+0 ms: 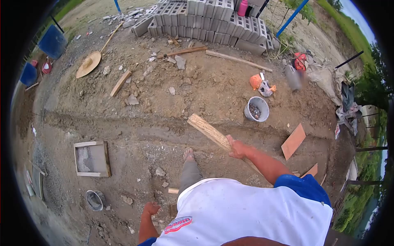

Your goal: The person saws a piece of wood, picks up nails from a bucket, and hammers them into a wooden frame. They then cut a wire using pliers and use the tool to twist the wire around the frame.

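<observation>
A long wooden plank (210, 132) slants across the middle of the view, over the dirt ground. My right hand (237, 147) is wrapped round it partway along, and its lower part runs back beneath my right forearm. Low in the view, left of my white shirt, my left hand (152, 208) hangs with its fingers curled; whether anything is inside them cannot be made out. A short wood piece (173, 190) lies on the ground between that hand and my leg. My bare foot (188, 154) stands near a shallow trench.
Concrete blocks (213, 22) are stacked at the top. A bucket of gravel (256, 109) is right of the plank, near a flat board (293, 141). On the left are a wooden-framed screen (91, 159), another bucket (95, 200) and a straw hat (88, 64). Loose stones and wood lie about.
</observation>
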Available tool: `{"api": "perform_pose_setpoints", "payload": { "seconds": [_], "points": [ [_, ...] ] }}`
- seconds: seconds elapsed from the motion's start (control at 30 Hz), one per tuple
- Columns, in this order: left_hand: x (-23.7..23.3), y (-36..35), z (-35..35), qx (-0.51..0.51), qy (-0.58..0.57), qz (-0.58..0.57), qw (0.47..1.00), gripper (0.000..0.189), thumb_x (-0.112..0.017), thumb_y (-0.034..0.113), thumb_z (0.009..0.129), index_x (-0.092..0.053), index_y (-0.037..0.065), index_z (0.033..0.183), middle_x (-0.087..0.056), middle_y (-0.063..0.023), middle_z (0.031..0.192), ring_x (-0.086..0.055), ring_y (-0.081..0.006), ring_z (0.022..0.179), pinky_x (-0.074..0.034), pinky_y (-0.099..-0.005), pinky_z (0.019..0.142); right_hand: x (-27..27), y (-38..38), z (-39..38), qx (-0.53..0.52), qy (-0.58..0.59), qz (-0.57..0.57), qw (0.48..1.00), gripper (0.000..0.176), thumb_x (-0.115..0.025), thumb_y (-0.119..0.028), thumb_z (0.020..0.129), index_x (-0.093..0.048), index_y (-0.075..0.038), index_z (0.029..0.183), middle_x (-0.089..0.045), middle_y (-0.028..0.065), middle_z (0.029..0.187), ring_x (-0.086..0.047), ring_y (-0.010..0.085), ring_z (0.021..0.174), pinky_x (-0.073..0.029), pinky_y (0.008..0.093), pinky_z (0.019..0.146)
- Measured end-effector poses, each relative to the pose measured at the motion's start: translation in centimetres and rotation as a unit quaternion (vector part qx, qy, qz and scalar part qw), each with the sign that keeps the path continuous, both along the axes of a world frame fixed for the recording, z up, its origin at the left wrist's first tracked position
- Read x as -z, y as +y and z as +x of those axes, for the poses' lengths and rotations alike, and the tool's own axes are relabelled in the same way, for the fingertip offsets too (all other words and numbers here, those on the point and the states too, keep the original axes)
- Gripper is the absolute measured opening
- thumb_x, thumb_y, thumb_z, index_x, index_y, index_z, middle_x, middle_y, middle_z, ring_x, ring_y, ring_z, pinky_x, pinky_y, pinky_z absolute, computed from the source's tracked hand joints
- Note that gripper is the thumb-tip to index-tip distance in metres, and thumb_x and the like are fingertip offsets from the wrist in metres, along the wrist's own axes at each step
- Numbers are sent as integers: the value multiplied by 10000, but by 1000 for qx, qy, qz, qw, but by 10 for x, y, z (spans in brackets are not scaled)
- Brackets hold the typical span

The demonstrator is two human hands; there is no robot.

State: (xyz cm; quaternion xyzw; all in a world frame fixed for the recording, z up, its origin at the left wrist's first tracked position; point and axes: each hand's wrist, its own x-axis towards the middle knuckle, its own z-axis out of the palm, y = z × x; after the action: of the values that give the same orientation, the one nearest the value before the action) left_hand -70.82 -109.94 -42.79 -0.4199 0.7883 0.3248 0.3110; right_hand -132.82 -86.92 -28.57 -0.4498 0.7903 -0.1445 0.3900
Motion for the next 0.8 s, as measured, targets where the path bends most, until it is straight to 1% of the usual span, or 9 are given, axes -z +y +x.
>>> {"api": "perform_pose_setpoints", "payload": {
  "seconds": [0.03, 0.07, 0.1, 0.27, 0.37, 0.5, 0.57, 0.67, 0.8],
  "points": [
    [-67, -47, -87, 141, -52, 22, 988, 362, -691, 329, 749, -711, 27, 947, -674, -241, 1014, -653, -382, 974, -514, -438, 847, -7, -4, -13, 1, -14, 7, 1000, 864, -701, -206, 732, -196, 6, 1399, -571, 367, 1075, -560, 492, 1048, -462, 490, 901],
    [-91, -88, -137, -50, -19, 31, 998, 375, -694, 324, 758, -698, 22, 979, -675, -241, 1009, -653, -384, 962, -514, -444, 839, -22, -13, -28, 11, -11, 19, 1000, 860, -699, -198, 735, -203, 9, 1406, -572, 365, 1087, -560, 491, 1054, -458, 493, 905],
    [-73, -138, -167, -13, 10, -17, 1000, 406, -692, 327, 765, -677, 17, 1027, -677, -243, 998, -659, -373, 957, -510, -442, 850, -45, -33, -55, 24, 0, 22, 999, 856, -697, -190, 739, -211, 12, 1414, -573, 362, 1098, -559, 490, 1060, -455, 496, 909],
    [-163, -311, -468, 52, 150, -90, 983, 423, -698, 275, 786, -638, 2, 1102, -680, -232, 969, -660, -362, 934, -506, -429, 826, -109, -112, -201, 73, 36, 32, 996, 837, -675, -317, 787, -236, 58, 1393, -570, 370, 1103, -561, 482, 1069, -454, 481, 923],
    [-191, -362, -634, 101, 231, -100, 962, 434, -685, 294, 830, -616, -24, 1116, -682, -208, 943, -661, -342, 894, -507, -411, 800, -116, -158, -283, 104, 47, 25, 993, 875, -653, -394, 822, -216, 87, 1409, -563, 376, 1131, -557, 476, 1091, -448, 476, 949],
    [-188, -395, -810, 98, 307, -71, 944, 413, -649, 320, 866, -621, -19, 1100, -671, -213, 921, -651, -341, 856, -499, -421, 782, -101, -212, -417, 111, 89, 62, 988, 877, -635, -431, 854, -207, 96, 1410, -558, 381, 1142, -553, 484, 1093, -442, 474, 959],
    [-164, -408, -867, 103, 320, -44, 941, 399, -624, 336, 887, -633, -19, 1068, -661, -222, 908, -643, -352, 851, -494, -428, 772, -105, -241, -486, 119, 80, 23, 989, 876, -638, -427, 851, -209, 95, 1408, -557, 385, 1136, -553, 488, 1088, -444, 478, 951],
    [-201, -419, -965, 134, 334, -13, 933, 398, -601, 363, 903, -650, -17, 1012, -646, -243, 904, -632, -387, 881, -486, -441, 781, -109, -266, -569, 110, 69, 13, 991, 879, -645, -416, 847, -203, 92, 1412, -562, 386, 1123, -553, 491, 1082, -444, 482, 942],
    [-222, -481, -1110, 159, 417, -61, 893, 387, -588, 376, 908, -670, 1, 961, -648, -238, 937, -615, -403, 926, -477, -450, 816, -161, -320, -656, 93, 90, 27, 991, 827, -656, -389, 841, -238, 50, 1403, -575, 376, 1099, -556, 491, 1067, -445, 486, 924]
  ]
}}
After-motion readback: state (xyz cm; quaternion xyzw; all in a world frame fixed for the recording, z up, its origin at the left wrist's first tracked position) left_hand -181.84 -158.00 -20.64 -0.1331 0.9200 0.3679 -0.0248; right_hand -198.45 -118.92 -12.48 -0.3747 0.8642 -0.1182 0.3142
